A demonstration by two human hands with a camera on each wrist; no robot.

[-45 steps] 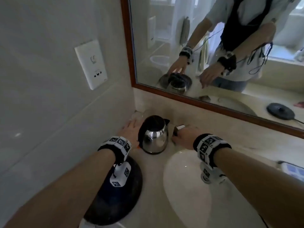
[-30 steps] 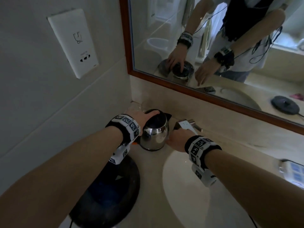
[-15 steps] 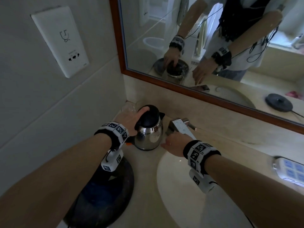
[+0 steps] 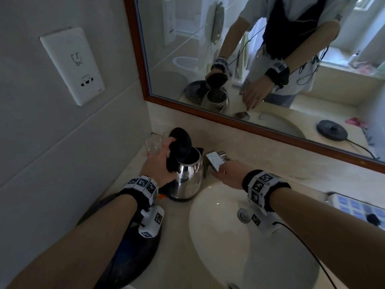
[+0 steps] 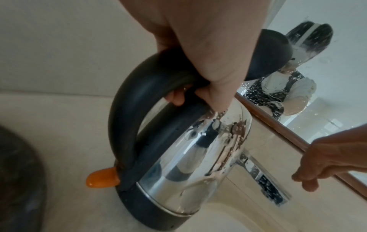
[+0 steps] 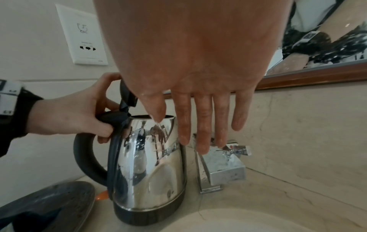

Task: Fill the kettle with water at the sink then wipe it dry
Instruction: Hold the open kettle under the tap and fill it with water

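Observation:
A shiny steel kettle [image 4: 188, 176] with a black handle [image 5: 127, 122] stands on the counter, just left of the sink [image 4: 229, 236]. My left hand [image 4: 160, 161] grips the top of the handle. The black lid [image 4: 180, 142] stands flipped up, so the kettle mouth is open. In the left wrist view my left hand [image 5: 208, 55] wraps the handle above an orange switch [image 5: 102, 180]. My right hand [image 4: 229, 174] is held flat with straight fingers over the chrome faucet [image 4: 214, 161]. In the right wrist view the fingers [image 6: 202, 125] hang in front of the faucet [image 6: 222, 169] and hold nothing.
A dark round tray [image 4: 129, 247] lies on the counter near my left forearm. Clear glasses [image 4: 154, 142] stand in the corner behind the kettle. A wall socket [image 4: 73, 65] is on the left wall, a framed mirror [image 4: 208, 115] behind. A white-and-blue item [image 4: 354, 205] sits at right.
My left hand moved from beside the kettle onto its handle, and the lid has swung up open. My right hand stayed by the faucet, shifting slightly.

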